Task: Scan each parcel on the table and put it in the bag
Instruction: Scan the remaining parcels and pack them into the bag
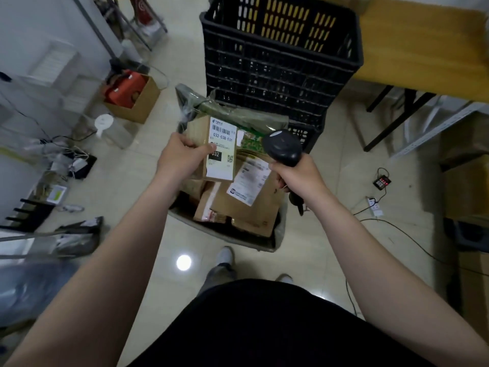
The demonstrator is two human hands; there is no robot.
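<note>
Scanning step in hand. Left grip (180, 154) pinches parcel (211, 147), label up, directly above the bag (238, 239). Right grip (296, 173) is curled round scanner (283, 147), just right of the parcel. Next, likely: aim at barcode (221, 127), then drop parcel below.

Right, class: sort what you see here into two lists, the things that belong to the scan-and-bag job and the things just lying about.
Belongs to the job: parcel, held by the left hand; scanner, gripped by the right hand; bag; boxes in it.
Lying about: black crate; carton with red contents; power strip.
</note>
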